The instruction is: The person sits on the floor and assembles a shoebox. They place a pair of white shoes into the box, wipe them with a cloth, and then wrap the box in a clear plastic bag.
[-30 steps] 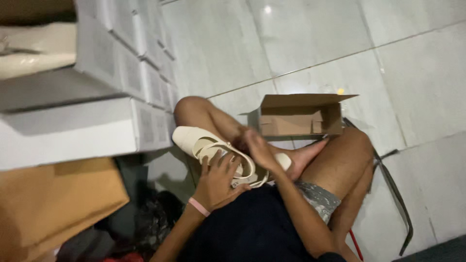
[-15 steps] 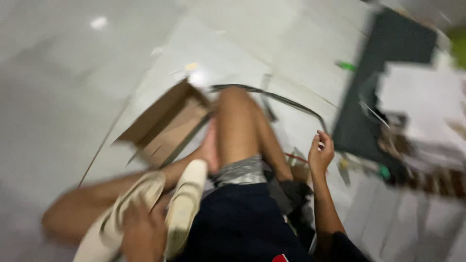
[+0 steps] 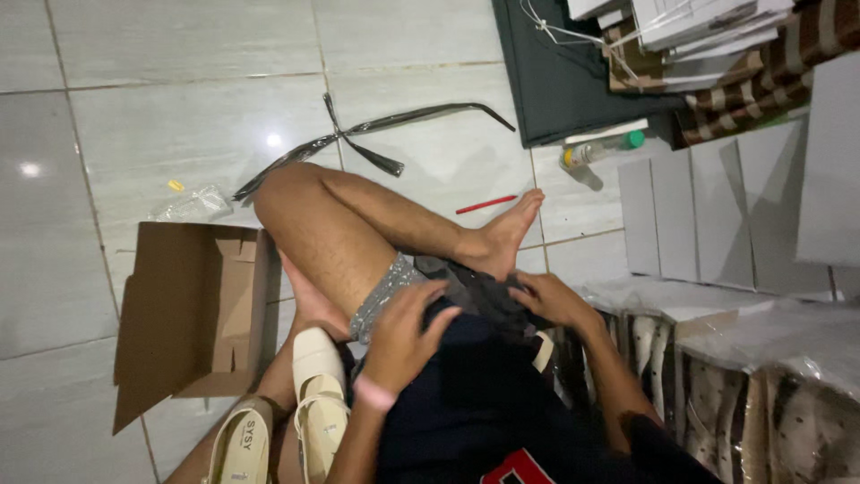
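I sit on a tiled floor with my legs folded. My left hand (image 3: 408, 333), with a pink wristband, lies with spread fingers on my lap at the edge of a dark cloth (image 3: 475, 291). My right hand (image 3: 551, 300) curls its fingers onto the same dark cloth, just below my bare foot (image 3: 502, 237). Two cream sandals (image 3: 318, 394) (image 3: 240, 445) rest on my other leg at the lower left, apart from both hands. An open brown cardboard box (image 3: 193, 314) lies empty on the floor left of my knee.
A black plastic strip (image 3: 358, 143), a red pen (image 3: 484, 204) and a green-capped bottle (image 3: 600, 151) lie on the tiles. A dark mat (image 3: 573, 72) and flat grey boxes (image 3: 717, 215) are at the right. Plastic-wrapped packs (image 3: 770, 376) crowd the lower right.
The view has swung from the left stack of boxes to my right side. Both hands have let go of the sandals and now sit on the dark cloth in my lap.
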